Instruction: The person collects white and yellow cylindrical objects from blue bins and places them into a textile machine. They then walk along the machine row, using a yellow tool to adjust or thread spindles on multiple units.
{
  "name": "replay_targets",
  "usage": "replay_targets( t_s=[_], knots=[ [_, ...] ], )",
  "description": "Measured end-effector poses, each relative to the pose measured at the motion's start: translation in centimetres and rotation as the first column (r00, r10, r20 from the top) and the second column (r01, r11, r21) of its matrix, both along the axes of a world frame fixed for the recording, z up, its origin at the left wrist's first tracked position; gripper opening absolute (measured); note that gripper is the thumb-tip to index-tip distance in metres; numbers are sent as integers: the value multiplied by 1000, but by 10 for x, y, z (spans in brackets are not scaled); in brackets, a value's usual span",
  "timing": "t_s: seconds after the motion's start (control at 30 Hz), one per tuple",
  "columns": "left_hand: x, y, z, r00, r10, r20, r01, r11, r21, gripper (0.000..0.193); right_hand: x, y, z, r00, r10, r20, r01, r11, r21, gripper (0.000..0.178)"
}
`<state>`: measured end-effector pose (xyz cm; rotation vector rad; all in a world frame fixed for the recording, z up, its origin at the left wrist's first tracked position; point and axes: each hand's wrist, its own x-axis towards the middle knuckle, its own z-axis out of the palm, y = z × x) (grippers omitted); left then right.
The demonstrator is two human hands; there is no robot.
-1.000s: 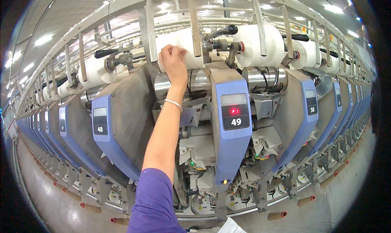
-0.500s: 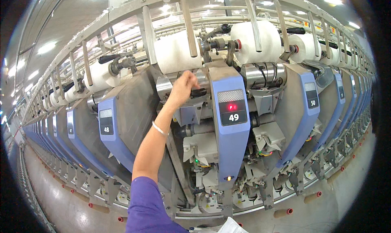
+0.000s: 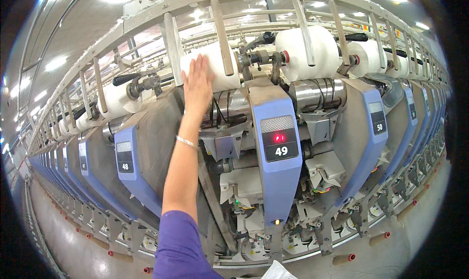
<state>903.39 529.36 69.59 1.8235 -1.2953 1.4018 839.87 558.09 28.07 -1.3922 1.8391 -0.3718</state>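
My left hand (image 3: 198, 81) is raised to a white yarn package (image 3: 225, 66) on the winding unit left of centre. Its fingers are stretched out, slightly blurred, and lie against the front of the package; the palm side is hidden. A bracelet circles the wrist below a bare forearm. Just under the package is a shiny grooved metal drum (image 3: 229, 105). Right of it stands the unit's blue housing (image 3: 281, 186) with a lit red display (image 3: 279, 138). My right hand does not show.
A second yarn package (image 3: 307, 54) sits to the right above another drum (image 3: 317, 93). Grey bars (image 3: 222, 35) hang from the overhead rail in front of the packages. More blue housings (image 3: 129, 152) run along both sides. A white sheet-like thing (image 3: 278, 271) pokes up at the lower edge.
My left hand has moved up and slightly left, from in front of the drum onto the yarn package. Its bent fingers have straightened. The view has shifted slightly.
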Motion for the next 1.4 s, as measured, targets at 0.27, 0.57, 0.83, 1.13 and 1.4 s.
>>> replay_targets(
  t_s=[0.27, 0.57, 0.83, 1.13, 1.4],
  knots=[
    [32, -23, 27, 926, -376, -41, 352, 897, -269, 38, -3, 6, -10, 999, 28, 33, -26, 997, -79, 24],
    [10, -19, 41, 933, -331, -139, 258, 887, -383, 18, 0, 16, -23, 992, 111, 62, -90, 958, -273, 24],
    [-27, 21, -17, 848, -495, -191, 496, 867, -45, 7, 5, 28, -11, 992, 102, 80, -86, 979, -187, 23],
    [-66, 73, -74, 693, -574, -436, 648, 761, 28, 13, 9, 31, 6, 995, 88, 55, -74, 972, -223, 25],
    [-2, 5, -29, 961, -275, -4, 274, 958, -90, 68, 17, 21, -8, 994, 101, -35, -104, 986, -129, 22]
  ],
)
